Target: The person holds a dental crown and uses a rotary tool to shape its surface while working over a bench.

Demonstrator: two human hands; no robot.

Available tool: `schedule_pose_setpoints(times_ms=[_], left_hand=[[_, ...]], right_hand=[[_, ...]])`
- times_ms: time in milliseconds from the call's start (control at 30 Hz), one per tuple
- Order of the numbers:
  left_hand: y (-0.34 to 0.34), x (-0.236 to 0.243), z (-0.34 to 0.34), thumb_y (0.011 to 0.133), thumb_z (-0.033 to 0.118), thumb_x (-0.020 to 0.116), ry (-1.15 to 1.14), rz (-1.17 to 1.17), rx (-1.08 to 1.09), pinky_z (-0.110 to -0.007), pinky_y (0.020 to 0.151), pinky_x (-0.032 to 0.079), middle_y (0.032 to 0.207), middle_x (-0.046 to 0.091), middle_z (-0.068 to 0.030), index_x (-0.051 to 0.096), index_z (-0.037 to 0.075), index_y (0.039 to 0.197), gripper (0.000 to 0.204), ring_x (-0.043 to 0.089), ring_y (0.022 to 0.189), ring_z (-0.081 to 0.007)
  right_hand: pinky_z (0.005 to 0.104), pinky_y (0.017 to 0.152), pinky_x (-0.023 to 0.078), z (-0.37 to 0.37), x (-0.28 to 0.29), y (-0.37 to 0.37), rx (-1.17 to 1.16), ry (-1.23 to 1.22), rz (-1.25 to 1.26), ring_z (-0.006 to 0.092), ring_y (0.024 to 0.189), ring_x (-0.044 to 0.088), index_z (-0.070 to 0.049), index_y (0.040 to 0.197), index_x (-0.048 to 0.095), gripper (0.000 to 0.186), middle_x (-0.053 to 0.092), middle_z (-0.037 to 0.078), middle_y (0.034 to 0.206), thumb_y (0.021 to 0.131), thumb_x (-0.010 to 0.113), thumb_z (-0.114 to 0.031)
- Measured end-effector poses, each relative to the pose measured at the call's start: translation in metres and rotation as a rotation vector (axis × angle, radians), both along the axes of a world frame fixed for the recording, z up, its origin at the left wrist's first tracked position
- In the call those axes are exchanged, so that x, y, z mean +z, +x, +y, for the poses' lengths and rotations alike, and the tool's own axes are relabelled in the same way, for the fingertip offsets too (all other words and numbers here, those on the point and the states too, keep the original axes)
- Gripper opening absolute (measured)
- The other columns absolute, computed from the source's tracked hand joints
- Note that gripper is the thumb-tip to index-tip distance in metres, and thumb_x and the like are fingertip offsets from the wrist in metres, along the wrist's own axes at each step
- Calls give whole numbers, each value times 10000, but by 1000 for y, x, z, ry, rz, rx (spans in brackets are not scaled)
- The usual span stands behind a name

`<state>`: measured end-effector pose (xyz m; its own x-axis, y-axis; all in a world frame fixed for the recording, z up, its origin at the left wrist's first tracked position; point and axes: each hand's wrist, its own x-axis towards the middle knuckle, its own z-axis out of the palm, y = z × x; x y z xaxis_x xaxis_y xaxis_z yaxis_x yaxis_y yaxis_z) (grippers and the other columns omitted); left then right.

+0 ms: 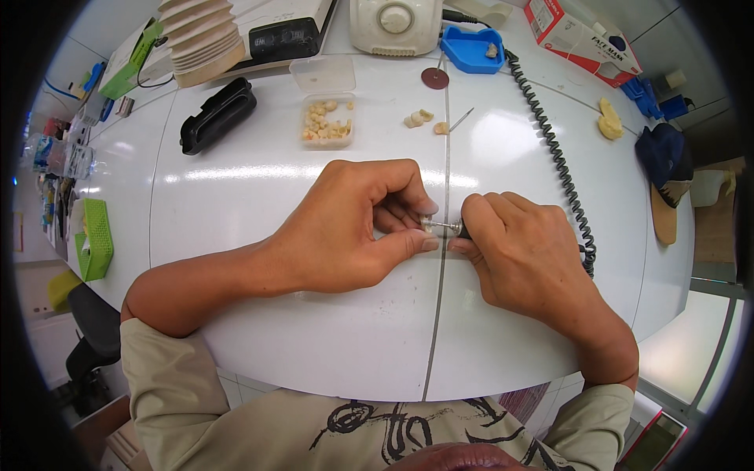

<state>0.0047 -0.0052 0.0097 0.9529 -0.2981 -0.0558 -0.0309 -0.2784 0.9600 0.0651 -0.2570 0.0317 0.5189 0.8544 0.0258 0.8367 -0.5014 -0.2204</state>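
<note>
Over the middle of the white table (314,337), my left hand (349,235) pinches a small cream tooth-like piece (426,223) between thumb and fingertips. Its exact shape is mostly hidden. My right hand (522,247) is closed round a rotary handpiece (455,228), whose thin metal tip points left and meets the piece, though contact is too small to make out. Beyond my hands lie a few loose cream tooth-like pieces (419,118) and a slim metal bur (462,120). A clear plastic box (327,144) with its lid raised holds several similar pieces.
A coiled black cord (550,141) runs down the right side. At the back stand a control unit (394,35) with a knob, a blue tray (471,61) and a mask box (577,43). A black case (218,115), brown disc (434,78) and ribbed hose (203,43) are nearby.
</note>
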Motion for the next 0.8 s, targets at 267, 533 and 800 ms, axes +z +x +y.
schedule_pose_setpoints(times_ms=[267, 533, 800], left_hand=[[0, -1, 0, 930, 3, 853, 2, -4, -2, -254, 824, 617, 1093, 749, -123, 643, -26, 1051, 244, 725, 968, -106], [0, 2, -1, 940, -12, 829, -21, 43, 10, -256, 840, 630, 1109, 743, -130, 635, -31, 1052, 225, 732, 968, -113], [0, -1, -2, 946, -5, 830, -43, 17, 5, -257, 849, 626, 1088, 726, -123, 633, -39, 1064, 232, 728, 979, -115]], right_hand=[[464, 557, 517, 0, 0, 0, -4, -12, 9, 327, 737, 720, -47, 926, 573, 315, 689, 136, 793, 1020, 764, -280], [455, 574, 521, -1, -1, -1, -10, 4, -26, 317, 745, 723, -56, 939, 578, 304, 683, 119, 790, 1005, 775, -278], [452, 566, 508, -1, -4, -1, -11, 6, -33, 313, 724, 706, -58, 927, 568, 313, 675, 118, 781, 981, 799, -263]])
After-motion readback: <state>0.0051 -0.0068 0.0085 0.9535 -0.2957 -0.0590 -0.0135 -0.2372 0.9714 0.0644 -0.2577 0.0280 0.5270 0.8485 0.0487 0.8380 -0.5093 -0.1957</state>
